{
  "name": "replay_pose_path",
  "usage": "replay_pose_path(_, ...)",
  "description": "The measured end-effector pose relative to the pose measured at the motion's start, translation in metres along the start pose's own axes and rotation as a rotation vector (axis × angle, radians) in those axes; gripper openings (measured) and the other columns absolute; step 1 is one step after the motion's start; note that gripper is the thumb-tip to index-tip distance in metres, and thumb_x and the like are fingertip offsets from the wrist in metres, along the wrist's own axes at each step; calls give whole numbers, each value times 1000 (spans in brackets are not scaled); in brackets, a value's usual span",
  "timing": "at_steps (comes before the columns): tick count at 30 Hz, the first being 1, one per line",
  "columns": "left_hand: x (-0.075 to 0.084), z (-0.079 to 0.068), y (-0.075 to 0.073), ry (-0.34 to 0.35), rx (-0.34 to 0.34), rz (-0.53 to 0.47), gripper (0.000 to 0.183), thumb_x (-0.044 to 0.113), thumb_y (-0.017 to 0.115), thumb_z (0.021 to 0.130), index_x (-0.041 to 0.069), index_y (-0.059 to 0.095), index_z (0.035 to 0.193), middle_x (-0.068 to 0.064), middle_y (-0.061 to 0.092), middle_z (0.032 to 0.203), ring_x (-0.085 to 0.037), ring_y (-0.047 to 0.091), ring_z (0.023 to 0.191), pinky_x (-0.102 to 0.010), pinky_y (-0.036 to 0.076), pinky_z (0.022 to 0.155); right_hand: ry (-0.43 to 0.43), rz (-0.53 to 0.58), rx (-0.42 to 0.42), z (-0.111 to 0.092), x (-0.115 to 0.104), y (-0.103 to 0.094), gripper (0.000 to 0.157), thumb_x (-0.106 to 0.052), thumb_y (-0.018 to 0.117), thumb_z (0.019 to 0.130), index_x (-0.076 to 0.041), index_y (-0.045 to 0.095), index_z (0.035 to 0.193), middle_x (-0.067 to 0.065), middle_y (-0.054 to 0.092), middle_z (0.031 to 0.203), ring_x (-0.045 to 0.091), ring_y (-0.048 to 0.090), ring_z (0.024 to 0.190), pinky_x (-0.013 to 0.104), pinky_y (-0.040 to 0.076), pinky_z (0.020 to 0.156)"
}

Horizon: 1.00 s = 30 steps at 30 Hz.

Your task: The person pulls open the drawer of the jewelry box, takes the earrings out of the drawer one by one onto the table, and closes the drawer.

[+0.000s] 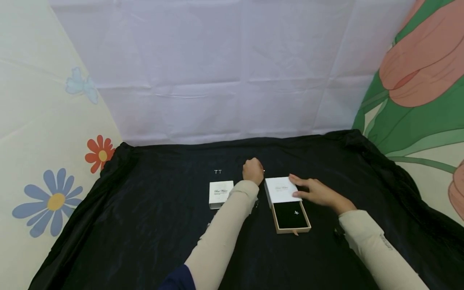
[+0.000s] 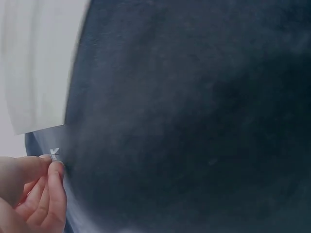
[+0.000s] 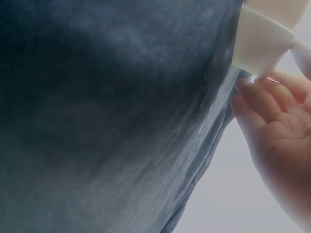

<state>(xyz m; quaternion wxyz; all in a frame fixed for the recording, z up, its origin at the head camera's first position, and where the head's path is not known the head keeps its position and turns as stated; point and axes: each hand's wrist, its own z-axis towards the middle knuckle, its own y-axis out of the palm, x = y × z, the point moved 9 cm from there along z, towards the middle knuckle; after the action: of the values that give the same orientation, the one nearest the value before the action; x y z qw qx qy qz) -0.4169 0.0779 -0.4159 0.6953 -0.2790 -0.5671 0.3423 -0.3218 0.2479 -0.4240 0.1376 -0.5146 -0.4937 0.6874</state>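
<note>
My left hand [image 1: 253,170] pinches a small silvery piece [image 2: 54,151] between thumb and forefinger, the other fingers curled beneath. Its upper end shows a letter-like, forked shape above the fingertips in the left wrist view. To the right, a white box [image 1: 280,189] with printed lettering has its tray [image 1: 291,230] partly slid out toward me. On the tray's black lining lies a small star-like silver piece [image 1: 296,212]. My right hand [image 1: 315,191] grips the white cover at its right side, fingers at the far corner and thumb nearer the front.
A second white box [image 1: 221,192], its cover on, stands left of the first, partly behind my left forearm. Two small T-shaped silver pieces [image 1: 217,171] lie beyond it. Dark cloth [image 1: 156,225] covers the table, with a pale sheet [image 1: 224,72] behind it.
</note>
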Motion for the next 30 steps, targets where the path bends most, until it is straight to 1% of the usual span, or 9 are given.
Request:
replay_pose_path(5,10,3,-9,60,28,10,9,8,72,83,12,76,76,-4,72,79,-25,69,76,-34,56,68,0,-2,2,0,0,0,66,-28,61,93,7,35,142,27,26,149,44,32,133,57,33,103)
replay_pose_path(8,16,4,-15,85,22,12,7,11,72,84,12,75,77,-5,72,81,-24,69,77,-34,56,68,1,4,1,0,-1,0,66,-28,62,93,7,34,142,26,26,149,45,32,134,58,33,103)
replay_pose_path(14,22,-2,-22,136,-68,-62,8,11,70,87,9,75,81,-5,72,82,-21,68,75,-32,55,68,-1,-12,4,0,-2,-1,66,-27,62,92,8,35,141,27,27,149,45,31,133,58,32,104)
replay_pose_path(18,21,-8,-25,170,-108,-57,10,11,69,88,9,76,81,-4,72,80,-19,66,72,-31,55,67,2,-19,1,0,0,-1,66,-27,63,92,8,35,141,27,27,148,45,31,133,58,32,104)
replay_pose_path(20,19,-11,-26,174,-124,-64,10,11,69,88,9,75,81,-4,71,80,-17,65,70,-30,54,65,0,-21,0,-1,0,-1,66,-27,63,92,8,35,141,27,27,148,46,31,133,58,32,103)
replay_pose_path(23,20,-15,-28,163,-157,-99,10,14,70,88,9,75,80,-2,70,78,-14,63,65,-26,52,60,-2,-16,1,-1,0,-2,66,-28,62,92,8,35,140,28,27,148,46,31,133,58,32,103)
replay_pose_path(26,26,-23,-29,156,-216,-151,12,18,70,88,10,74,80,0,68,74,-11,59,61,-23,48,55,-2,-8,2,0,-1,-2,65,-28,62,92,8,36,140,27,27,148,45,32,133,58,32,103)
replay_pose_path(28,32,-30,-31,173,-255,-169,14,21,70,89,10,74,81,1,67,73,-9,58,59,-22,47,52,-4,-3,-2,0,-2,-2,65,-27,62,93,8,35,140,27,27,148,45,32,133,58,32,103)
replay_pose_path(30,39,-38,-32,206,-287,-184,15,22,69,89,10,74,83,2,66,73,-7,57,58,-20,46,50,-4,-4,-4,1,-2,-2,65,-27,62,93,8,35,140,27,27,148,45,32,133,58,33,103)
